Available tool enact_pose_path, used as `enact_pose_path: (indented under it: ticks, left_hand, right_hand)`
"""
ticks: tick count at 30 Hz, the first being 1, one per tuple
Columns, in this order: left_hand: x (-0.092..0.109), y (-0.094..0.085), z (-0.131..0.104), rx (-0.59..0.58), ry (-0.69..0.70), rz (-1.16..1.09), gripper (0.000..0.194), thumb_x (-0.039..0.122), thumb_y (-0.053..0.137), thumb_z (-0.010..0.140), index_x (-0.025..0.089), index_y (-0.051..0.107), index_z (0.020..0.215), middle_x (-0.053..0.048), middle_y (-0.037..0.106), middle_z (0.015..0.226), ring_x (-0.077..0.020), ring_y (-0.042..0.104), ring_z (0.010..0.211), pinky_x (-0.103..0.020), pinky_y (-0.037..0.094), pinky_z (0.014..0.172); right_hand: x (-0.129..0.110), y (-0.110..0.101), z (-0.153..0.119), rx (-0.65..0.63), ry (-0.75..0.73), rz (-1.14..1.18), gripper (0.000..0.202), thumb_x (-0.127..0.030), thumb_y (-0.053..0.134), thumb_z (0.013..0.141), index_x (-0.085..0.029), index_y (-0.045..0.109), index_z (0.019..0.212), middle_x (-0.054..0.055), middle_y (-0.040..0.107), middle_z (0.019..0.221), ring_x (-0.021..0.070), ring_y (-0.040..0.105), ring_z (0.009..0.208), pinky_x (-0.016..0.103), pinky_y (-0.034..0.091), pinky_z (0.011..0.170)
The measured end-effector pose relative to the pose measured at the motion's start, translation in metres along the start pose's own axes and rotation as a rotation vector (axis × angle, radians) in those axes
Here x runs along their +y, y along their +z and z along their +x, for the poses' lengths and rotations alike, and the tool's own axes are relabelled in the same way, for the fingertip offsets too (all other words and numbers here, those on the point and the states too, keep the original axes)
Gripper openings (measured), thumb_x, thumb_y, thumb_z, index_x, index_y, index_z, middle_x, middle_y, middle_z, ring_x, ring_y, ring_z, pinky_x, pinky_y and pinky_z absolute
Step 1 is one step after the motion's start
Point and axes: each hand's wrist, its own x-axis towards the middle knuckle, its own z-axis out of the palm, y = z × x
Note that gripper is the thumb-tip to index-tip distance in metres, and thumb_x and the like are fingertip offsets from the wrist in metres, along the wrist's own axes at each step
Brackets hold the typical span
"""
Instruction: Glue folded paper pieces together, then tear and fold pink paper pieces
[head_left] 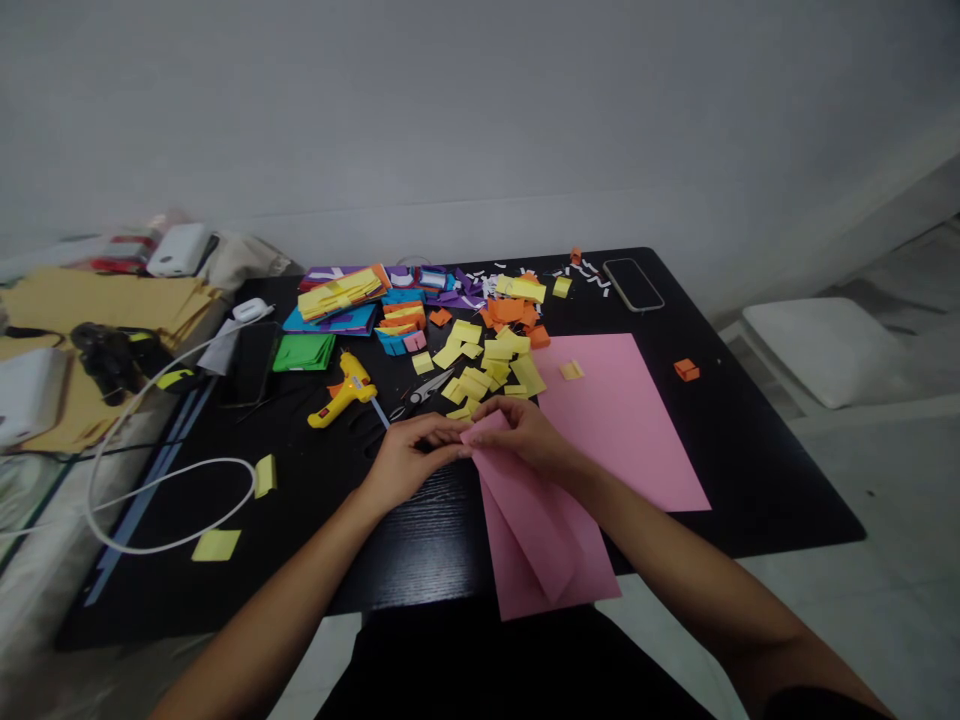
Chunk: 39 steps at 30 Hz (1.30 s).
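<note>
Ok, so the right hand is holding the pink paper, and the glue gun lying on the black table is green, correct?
Not quite: the glue gun is yellow, not green, as the head view shows. It does lie on the black table, and the right hand is holding the pink paper.

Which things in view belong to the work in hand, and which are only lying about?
Likely belonging:
pink paper in right hand, left hand at its edge
pink sheet
yellow paper pieces
perhaps scissors, glue gun

Apparently lying about:
phone at right
white cable
</note>
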Motion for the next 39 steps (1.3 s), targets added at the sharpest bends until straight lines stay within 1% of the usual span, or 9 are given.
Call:
enact_pose_path:
  ticks: [4, 7, 14, 18, 24, 32, 39]
  left_hand:
    - [0.0007, -0.0002, 0.0000, -0.003, -0.009, 0.004, 0.030, 0.034, 0.088, 0.079, 0.022, 0.082, 0.106, -0.004, 0.080, 0.087, -0.0154, 0.073, 0.074, -0.024, 0.057, 0.068]
    - [0.0020, -0.0005, 0.0003, 0.000, 0.007, 0.020, 0.031, 0.036, 0.087, 0.080, 0.021, 0.082, 0.106, -0.004, 0.080, 0.085, -0.0149, 0.072, 0.073, -0.024, 0.057, 0.067]
    - [0.0031, -0.0020, 0.0011, -0.003, 0.052, 0.067, 0.029, 0.036, 0.086, 0.081, 0.022, 0.082, 0.106, -0.004, 0.078, 0.083, -0.0140, 0.070, 0.072, -0.024, 0.057, 0.067]
    - [0.0027, -0.0014, 0.0011, -0.006, 0.052, 0.067, 0.028, 0.036, 0.086, 0.081, 0.022, 0.082, 0.105, -0.003, 0.078, 0.082, -0.0137, 0.070, 0.071, -0.024, 0.056, 0.066]
    - [0.0007, -0.0012, 0.0005, -0.007, 0.050, 0.064, 0.028, 0.033, 0.087, 0.081, 0.022, 0.082, 0.106, -0.003, 0.079, 0.083, -0.0136, 0.070, 0.072, -0.023, 0.055, 0.067]
    - [0.0002, -0.0007, 0.0003, -0.007, 0.055, 0.065, 0.029, 0.034, 0.087, 0.081, 0.022, 0.082, 0.107, -0.003, 0.078, 0.084, -0.0126, 0.069, 0.069, -0.022, 0.055, 0.065]
    - [-0.0006, -0.0005, 0.0003, -0.007, 0.064, 0.072, 0.028, 0.034, 0.086, 0.082, 0.021, 0.082, 0.106, -0.003, 0.078, 0.085, -0.0125, 0.069, 0.071, -0.022, 0.055, 0.066]
  right_hand:
    - [-0.0018, 0.0007, -0.0009, 0.007, 0.011, -0.007, 0.037, -0.039, 0.094, 0.061, -0.023, 0.072, 0.085, -0.002, 0.069, 0.083, 0.0165, 0.061, 0.077, 0.031, 0.047, 0.075]
    - [-0.0030, 0.0010, -0.0013, 0.004, 0.005, -0.013, 0.037, -0.040, 0.094, 0.061, -0.022, 0.072, 0.084, -0.002, 0.069, 0.083, 0.0162, 0.061, 0.077, 0.031, 0.046, 0.075]
    - [-0.0011, -0.0001, 0.0007, 0.018, -0.010, -0.039, 0.034, -0.037, 0.093, 0.061, -0.023, 0.072, 0.083, -0.001, 0.067, 0.082, 0.0169, 0.059, 0.077, 0.032, 0.046, 0.074]
    - [0.0004, -0.0004, 0.0010, 0.016, -0.028, -0.050, 0.034, -0.038, 0.094, 0.061, -0.023, 0.072, 0.083, -0.001, 0.068, 0.082, 0.0170, 0.059, 0.078, 0.032, 0.047, 0.075]
    - [-0.0015, 0.0002, -0.0003, 0.011, -0.013, -0.038, 0.035, -0.040, 0.094, 0.061, -0.023, 0.072, 0.082, -0.001, 0.068, 0.081, 0.0174, 0.060, 0.077, 0.032, 0.048, 0.074]
    - [-0.0039, 0.0013, -0.0015, 0.006, -0.011, -0.011, 0.033, -0.035, 0.094, 0.061, -0.022, 0.073, 0.082, -0.002, 0.068, 0.081, 0.0148, 0.058, 0.076, 0.030, 0.045, 0.074]
    - [-0.0019, 0.0008, -0.0003, 0.008, 0.008, 0.003, 0.034, -0.036, 0.094, 0.060, -0.022, 0.072, 0.082, -0.002, 0.068, 0.080, 0.0153, 0.059, 0.074, 0.031, 0.045, 0.073]
